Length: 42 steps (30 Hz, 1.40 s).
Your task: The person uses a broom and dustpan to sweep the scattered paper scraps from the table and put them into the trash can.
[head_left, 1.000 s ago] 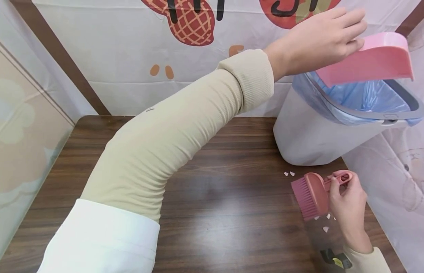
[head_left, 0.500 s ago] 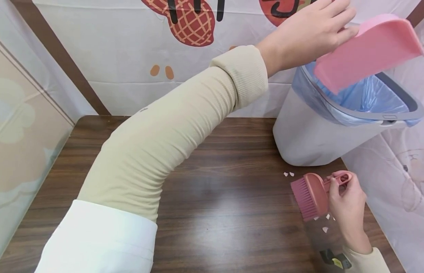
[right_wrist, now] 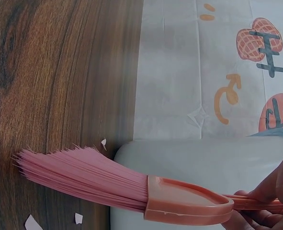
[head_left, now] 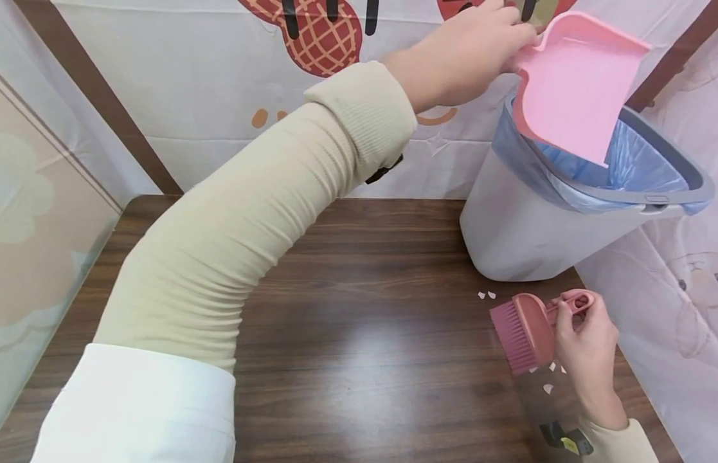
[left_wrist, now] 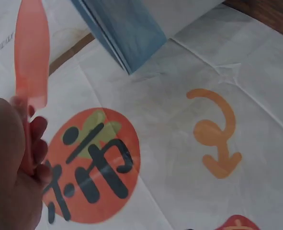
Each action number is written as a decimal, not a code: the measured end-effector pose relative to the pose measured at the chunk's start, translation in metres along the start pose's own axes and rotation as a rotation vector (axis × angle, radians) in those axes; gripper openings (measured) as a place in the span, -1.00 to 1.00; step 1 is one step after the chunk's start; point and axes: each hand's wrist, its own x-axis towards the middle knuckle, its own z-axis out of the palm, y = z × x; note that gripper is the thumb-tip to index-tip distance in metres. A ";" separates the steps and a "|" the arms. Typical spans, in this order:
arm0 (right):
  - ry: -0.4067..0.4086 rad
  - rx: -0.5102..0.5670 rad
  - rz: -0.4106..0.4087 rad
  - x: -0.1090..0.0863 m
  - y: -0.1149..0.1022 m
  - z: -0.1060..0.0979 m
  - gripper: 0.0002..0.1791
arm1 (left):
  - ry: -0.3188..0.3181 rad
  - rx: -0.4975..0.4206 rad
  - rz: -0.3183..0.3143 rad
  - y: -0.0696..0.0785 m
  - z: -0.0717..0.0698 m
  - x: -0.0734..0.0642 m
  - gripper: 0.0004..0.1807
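Note:
My left hand [head_left: 465,54] grips the handle of a pink dustpan [head_left: 578,90], held tilted over the near-left rim of the bin; no scraps show on its pan. In the left wrist view the dustpan [left_wrist: 32,57] appears edge-on, fingers curled round its handle. Low at the right, my right hand [head_left: 590,350] holds a small pink brush [head_left: 532,334] by its looped handle. The bristles [right_wrist: 79,170] reach down to the wooden table. Small white scraps [head_left: 547,388] lie beside the brush, and two more scraps [head_left: 486,295] lie just beyond the bristles.
A light grey bin [head_left: 520,218] with a blue liner [head_left: 648,157] stands at the back right of the dark wooden table [head_left: 347,321]. Printed cloth [head_left: 208,77] hangs behind the table. A dark object with a yellow mark [head_left: 567,440] shows by the right sleeve.
My left hand has drawn back leftward with the dustpan, which has turned from tipped over the bin to showing its inner face. The right hand and brush have stayed in place.

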 end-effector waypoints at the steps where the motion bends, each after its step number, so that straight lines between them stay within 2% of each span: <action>1: 0.001 -0.001 0.001 0.000 0.000 0.000 -0.84 | -0.019 -0.036 -0.023 -0.002 0.000 -0.003 -0.45; 4: 0.004 -0.005 -0.002 0.000 0.000 0.000 -0.84 | -0.037 -0.125 -0.054 -0.008 0.000 -0.011 -0.47; 7: 0.004 -0.008 -0.003 0.001 0.000 0.000 -0.84 | -0.038 -0.179 -0.044 -0.013 0.000 -0.019 -0.50; 15: 0.003 -0.008 0.004 0.001 0.001 0.000 -0.85 | -0.039 -0.229 -0.020 -0.023 -0.001 -0.047 -0.52; 21: 0.002 -0.011 0.005 0.002 0.000 0.000 -0.84 | -0.024 -0.302 0.004 -0.033 0.005 -0.068 -0.60; 26: 0.006 -0.009 0.013 0.001 0.000 0.001 -0.85 | -0.005 -0.369 0.013 -0.037 0.011 -0.091 -0.64; 30: 0.006 -0.005 0.014 0.000 0.000 0.002 -0.84 | -0.008 -0.388 -0.020 -0.035 0.017 -0.114 -0.65; 33: 0.004 -0.006 0.012 0.001 0.000 0.002 -0.84 | -0.020 -0.361 -0.046 -0.032 0.024 -0.130 -0.64; 37: 0.007 -0.013 0.012 0.001 0.000 0.001 -0.84 | 0.005 -0.351 -0.062 -0.028 0.035 -0.149 -0.65; 42: 0.002 -0.005 0.005 0.000 0.000 0.001 -0.85 | 0.019 -0.387 -0.144 -0.022 0.046 -0.175 -0.67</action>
